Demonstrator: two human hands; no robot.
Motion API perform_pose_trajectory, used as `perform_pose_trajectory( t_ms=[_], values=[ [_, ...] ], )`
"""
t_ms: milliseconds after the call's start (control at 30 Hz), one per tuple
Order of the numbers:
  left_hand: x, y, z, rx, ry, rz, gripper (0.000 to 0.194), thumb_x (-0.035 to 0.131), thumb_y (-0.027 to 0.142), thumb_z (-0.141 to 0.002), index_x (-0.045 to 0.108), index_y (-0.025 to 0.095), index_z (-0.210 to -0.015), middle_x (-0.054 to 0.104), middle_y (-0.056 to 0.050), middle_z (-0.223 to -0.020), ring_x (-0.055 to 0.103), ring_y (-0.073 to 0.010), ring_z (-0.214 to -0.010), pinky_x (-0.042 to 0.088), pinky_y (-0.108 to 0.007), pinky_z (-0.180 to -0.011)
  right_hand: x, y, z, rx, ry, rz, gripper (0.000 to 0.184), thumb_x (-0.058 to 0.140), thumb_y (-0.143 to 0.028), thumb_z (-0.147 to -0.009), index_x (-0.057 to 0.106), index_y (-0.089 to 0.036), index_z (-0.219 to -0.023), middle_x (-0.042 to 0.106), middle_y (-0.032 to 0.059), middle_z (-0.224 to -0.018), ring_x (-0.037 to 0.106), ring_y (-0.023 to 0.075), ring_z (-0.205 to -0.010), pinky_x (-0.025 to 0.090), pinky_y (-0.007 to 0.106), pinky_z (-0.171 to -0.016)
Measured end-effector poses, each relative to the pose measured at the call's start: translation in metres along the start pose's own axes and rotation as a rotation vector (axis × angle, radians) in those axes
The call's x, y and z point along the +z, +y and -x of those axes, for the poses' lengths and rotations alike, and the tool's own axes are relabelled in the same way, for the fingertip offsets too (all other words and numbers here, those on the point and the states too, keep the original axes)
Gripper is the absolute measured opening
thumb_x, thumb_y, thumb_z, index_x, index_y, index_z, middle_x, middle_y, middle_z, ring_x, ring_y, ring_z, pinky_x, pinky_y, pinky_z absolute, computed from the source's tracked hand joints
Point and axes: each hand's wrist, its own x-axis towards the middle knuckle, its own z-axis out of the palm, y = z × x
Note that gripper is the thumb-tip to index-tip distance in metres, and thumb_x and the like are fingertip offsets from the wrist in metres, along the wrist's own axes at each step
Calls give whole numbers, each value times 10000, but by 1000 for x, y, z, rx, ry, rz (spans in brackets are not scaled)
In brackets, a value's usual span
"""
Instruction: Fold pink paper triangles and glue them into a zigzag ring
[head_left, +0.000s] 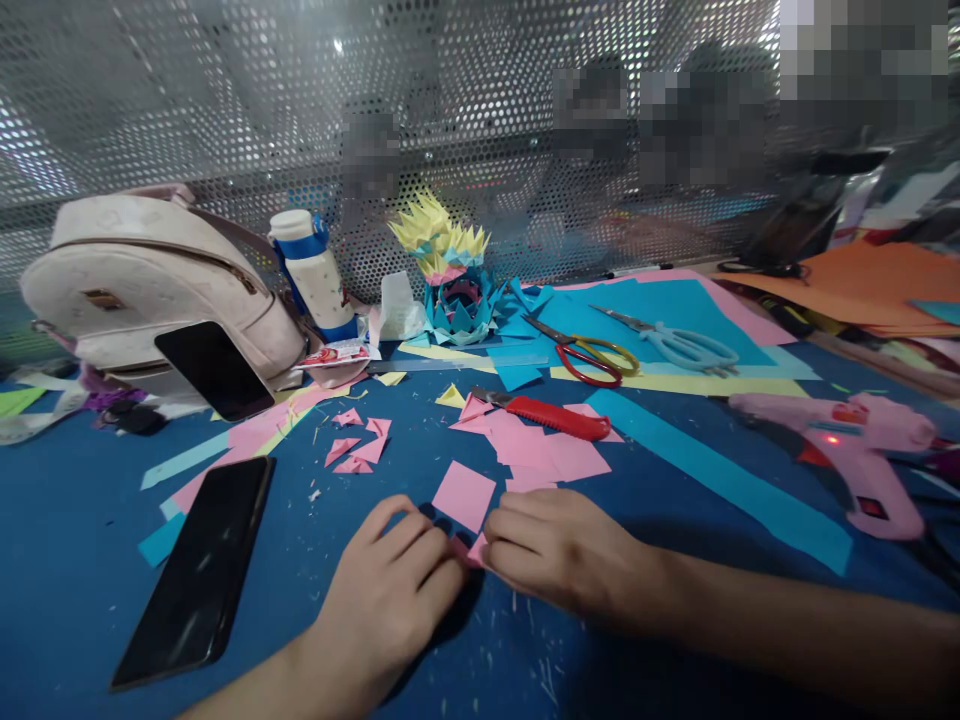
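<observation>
Low over the blue table, my left hand (397, 580) and my right hand (559, 545) meet at a small pink paper piece (477, 550). Fingers of both hands are closed on it, and they cover most of it. Just beyond them lies a flat pink paper square (464, 495). More pink sheets (551, 450) are spread behind my right hand, with a red utility knife (559, 417) resting across them. Left of these sits a group of small folded pink triangles (360, 445).
A black phone (199, 570) lies at left; another phone (215, 370) leans on a white backpack (150, 270). Behind are a bottle (313, 275), a folded-paper pineapple shape (459, 300), red-and-yellow scissors (592, 362) and light-blue scissors (686, 347). A pink glue gun (862, 450), its light lit, stands right.
</observation>
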Motion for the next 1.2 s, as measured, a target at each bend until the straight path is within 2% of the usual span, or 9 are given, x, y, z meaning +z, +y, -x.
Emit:
perform_pose_trajectory(
  t_ms=[233,600,733,833,1000,1200],
  values=[
    [3,0,0,-12,16,-27,315,457,100,-988,617,152,-721,606,-11,-668,495,-145,-630,439,-362,-767,-2,1,-1,-38,-31,15,291,400,-114,-1005,599,-166,-799,605,20,-757,459,156,-645,275,318,-534],
    [5,-1,4,-20,11,7,237,498,95,-972,623,156,-780,622,-16,-699,492,-157,-658,426,-369,-764,-3,3,-1,-25,-43,31,275,422,-133,-1013,611,-166,-816,636,13,-782,511,158,-664,297,320,-538],
    [5,-3,5,-12,6,50,166,517,90,-959,643,152,-870,645,-25,-735,504,-167,-682,431,-373,-762,2,5,2,78,-55,-126,208,522,-339,-999,614,-169,-922,661,32,-880,563,176,-778,380,304,-631],
    [3,-4,6,-13,3,77,136,527,92,-957,644,143,-907,659,-31,-757,517,-170,-692,432,-371,-757,3,7,5,109,-51,-202,313,618,-467,-927,608,-180,-1051,672,42,-955,582,192,-849,407,301,-682],
    [3,-6,7,-24,22,92,156,507,102,-972,650,147,-928,674,-32,-779,527,-165,-690,435,-365,-760,2,10,7,84,-20,-182,128,535,-296,-986,615,-196,-993,681,18,-918,575,160,-809,377,286,-665],
    [3,-5,3,-26,37,93,140,531,102,-965,653,142,-909,670,-31,-756,518,-169,-675,416,-354,-726,3,6,3,22,18,-8,197,486,-219,-1006,619,-177,-868,661,12,-826,536,152,-739,337,295,-619]
  ],
)
